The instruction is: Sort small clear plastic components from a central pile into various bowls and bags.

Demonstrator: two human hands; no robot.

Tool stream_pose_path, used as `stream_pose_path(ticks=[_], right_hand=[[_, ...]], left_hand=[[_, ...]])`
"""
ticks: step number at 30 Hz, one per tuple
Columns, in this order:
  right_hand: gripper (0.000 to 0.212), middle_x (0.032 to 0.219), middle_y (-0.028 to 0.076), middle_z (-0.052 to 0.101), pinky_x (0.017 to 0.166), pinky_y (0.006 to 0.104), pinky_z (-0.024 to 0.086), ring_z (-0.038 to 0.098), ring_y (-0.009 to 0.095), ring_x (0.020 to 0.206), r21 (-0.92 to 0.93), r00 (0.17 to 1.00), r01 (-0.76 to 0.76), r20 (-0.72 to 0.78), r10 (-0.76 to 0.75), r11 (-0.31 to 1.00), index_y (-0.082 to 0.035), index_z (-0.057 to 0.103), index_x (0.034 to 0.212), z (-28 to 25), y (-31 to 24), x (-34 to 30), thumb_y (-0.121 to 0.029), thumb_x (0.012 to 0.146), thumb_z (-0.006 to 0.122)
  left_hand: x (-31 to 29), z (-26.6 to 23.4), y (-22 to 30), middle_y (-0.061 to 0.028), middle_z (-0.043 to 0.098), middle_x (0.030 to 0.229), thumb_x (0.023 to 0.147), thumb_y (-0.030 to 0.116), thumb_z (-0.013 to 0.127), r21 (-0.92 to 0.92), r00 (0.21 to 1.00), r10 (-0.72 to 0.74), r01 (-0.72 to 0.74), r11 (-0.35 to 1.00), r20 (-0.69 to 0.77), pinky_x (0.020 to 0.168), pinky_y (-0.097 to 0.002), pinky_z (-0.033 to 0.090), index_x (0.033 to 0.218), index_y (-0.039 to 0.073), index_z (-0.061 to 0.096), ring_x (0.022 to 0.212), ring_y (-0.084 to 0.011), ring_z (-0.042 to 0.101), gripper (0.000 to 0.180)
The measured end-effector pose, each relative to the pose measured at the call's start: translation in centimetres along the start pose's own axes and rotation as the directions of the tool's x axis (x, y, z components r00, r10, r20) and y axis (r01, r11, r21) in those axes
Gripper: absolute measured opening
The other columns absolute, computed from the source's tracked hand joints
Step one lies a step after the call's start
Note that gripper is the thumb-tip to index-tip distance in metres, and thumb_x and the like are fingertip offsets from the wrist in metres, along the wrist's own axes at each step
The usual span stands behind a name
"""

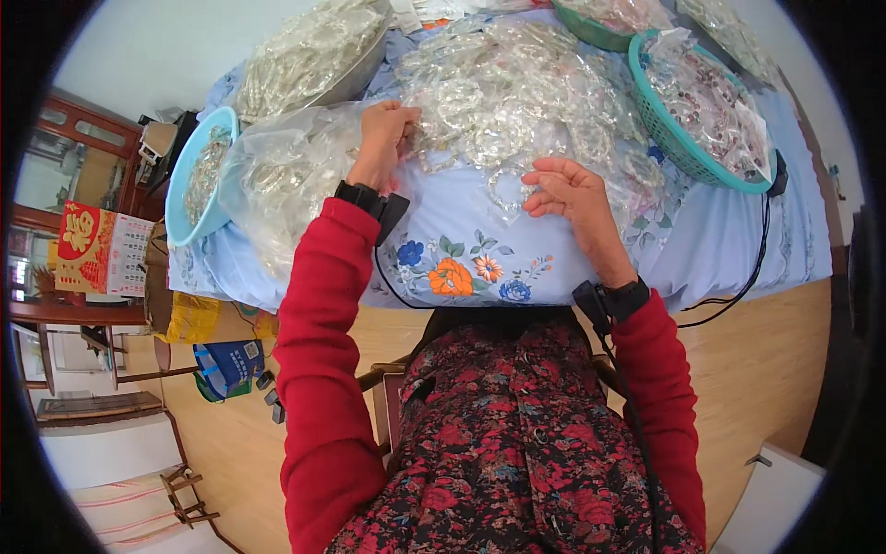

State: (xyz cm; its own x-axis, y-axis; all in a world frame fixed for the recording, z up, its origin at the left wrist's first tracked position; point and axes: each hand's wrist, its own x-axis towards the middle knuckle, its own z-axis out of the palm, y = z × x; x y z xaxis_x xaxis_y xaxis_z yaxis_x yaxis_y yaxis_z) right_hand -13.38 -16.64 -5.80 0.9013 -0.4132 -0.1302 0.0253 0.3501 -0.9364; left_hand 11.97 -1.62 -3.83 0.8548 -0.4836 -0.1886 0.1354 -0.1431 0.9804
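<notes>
A small clear packet with a silvery beaded bracelet (508,192) lies on the near edge of the pile, just off the fingertips of the right hand (580,201), at 9 o'clock from them; whether they brush its film is hard to tell. The bracelet curls into a rough ring, so it shows no clear long axis. The right hand is the nearer one, its thumb and fingers apart and aimed toward 9 o'clock. From the left hand (383,138), the packet lies well apart at about 4 o'clock. The left hand's fingers are drawn together at the edge of the pile; I cannot tell whether something is pinched between them. The heap of similar packets (517,78) spreads at 12 o'clock from the single one. A large clear bag (291,171) of silvery pieces sits between 8 and 9 o'clock from the left hand, with a light blue basin (205,218) beyond it at 9. A teal basket (683,150) of darker-beaded packets stands at 2 o'clock from the right hand. Beneath everything, a blue flowered cloth (558,258) covers the counter, orange and blue blooms showing at 6 o'clock.
</notes>
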Motion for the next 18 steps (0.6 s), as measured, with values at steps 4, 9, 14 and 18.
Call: stream_pose_path(ticks=[4,9,14,18], right_hand=[[0.031,0.098,0.014,0.064,0.066,0.026,0.052,0.064,0.016,0.072,0.005,1.0,0.0,0.003,0.0,1.0,0.003,0.053,0.111,-0.1,-0.1,0.0,-0.014,0.086,0.058],[0.03,0.098,0.014,0.064,0.065,0.0259,0.052,0.064,0.016,0.072,0.01,1.0,-0.002,0.006,0.002,1.0,0.003,0.053,0.111,-0.2,-0.1,0.1,-0.013,0.086,0.058],[0.03,0.098,0.014,0.063,0.065,0.026,0.052,0.064,0.016,0.072,-0.006,1.0,0.01,0.007,-0.01,1.0,0.004,0.053,0.111,-0.2,-0.1,-0.1,-0.014,0.087,0.058],[0.03,0.099,0.014,0.063,0.065,0.0264,0.052,0.064,0.016,0.072,0.016,1.0,-0.005,0.018,0.004,1.0,0.004,0.053,0.111,-0.1,0.1,0.0,-0.014,0.087,0.057]], left_hand=[[-0.9,0.5,0.3,0.0021,0.05,0.06,0.078,0.003,0.061,-0.115,0.983,0.177,-0.182,0.977,-0.054,0.041,-0.0219,0.03,0.082,0.003,0.057,0.045,-0.006,0.039,0.006],[-1.3,0.5,0.7,0.0031,0.05,0.061,0.078,0.002,0.061,-0.197,0.969,0.222,-0.24,0.951,-0.108,0.043,-0.0214,0.031,0.083,0.003,0.058,0.047,-0.0055,0.04,0.005],[-2.0,-0.6,1.2,0.0028,0.052,0.063,0.079,0.002,0.061,-0.125,0.902,0.356,-0.393,0.911,-0.245,0.047,-0.0206,0.034,0.085,0.003,0.06,0.052,-0.0051,0.044,0.006],[-3.1,-0.2,1.3,0.0016,0.054,0.066,0.08,0.003,0.061,-0.118,0.854,0.409,-0.465,0.878,-0.321,0.049,-0.0205,0.037,0.085,0.003,0.06,0.054,-0.0055,0.047,0.005]])
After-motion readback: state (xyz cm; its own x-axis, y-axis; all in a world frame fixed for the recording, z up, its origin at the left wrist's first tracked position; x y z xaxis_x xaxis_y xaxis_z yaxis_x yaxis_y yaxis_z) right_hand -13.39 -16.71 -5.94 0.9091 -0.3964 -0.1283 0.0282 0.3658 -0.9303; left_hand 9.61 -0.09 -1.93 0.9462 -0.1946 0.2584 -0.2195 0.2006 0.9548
